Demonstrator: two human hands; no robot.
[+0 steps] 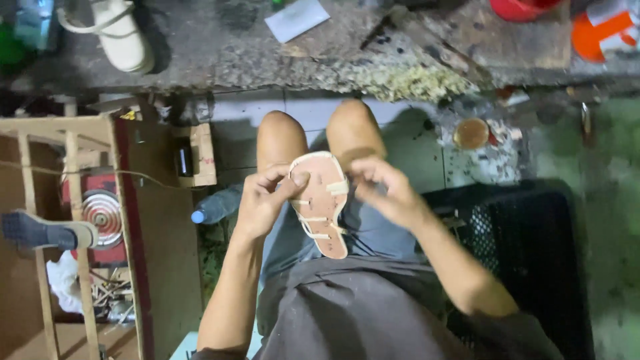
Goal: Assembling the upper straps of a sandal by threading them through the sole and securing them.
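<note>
Tan strappy sandal pinched by left hand and right hand fingers, beside black mesh crate.

One view only, from a camera worn on the head. Looks steeply down over the chest and lap, close enough that both forearms fill the middle. Left hand and right hand sit near the centre, meeting at a sandal above the knees. Top edge takes in a rough workbench lying across the frame, farther off. Left side catches a wooden frame, right side a black crate. No second view, so nothing shared between views.
</note>
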